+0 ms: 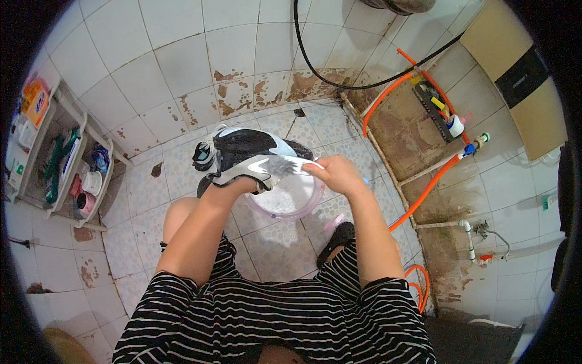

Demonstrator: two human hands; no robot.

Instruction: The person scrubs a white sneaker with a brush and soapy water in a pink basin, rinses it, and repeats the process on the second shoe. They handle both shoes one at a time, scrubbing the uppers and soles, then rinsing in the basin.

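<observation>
My left hand [248,184] is pushed into the collar of a grey, white and black sneaker [238,168], so its fingers are hidden. My right hand [334,173] grips the end of a white-handled brush [309,166]. Blurred grey bristles lie against the sneaker's side. Just beyond is a black and pale-blue shoe surface [248,142] with loose laces; the overlap makes it hard to tell whether this is a second shoe. Below the hands, a clear pinkish basin [291,214] with whitish, foamy-looking contents sits on the tiled floor.
A pink object [334,223] lies by my black clog [343,236]. At left stands a plastic shelf rack [82,145] with bottles and cups. An orange hose [423,195] runs along the right wall, near pipes [466,227]. A black hose [313,68] loops above.
</observation>
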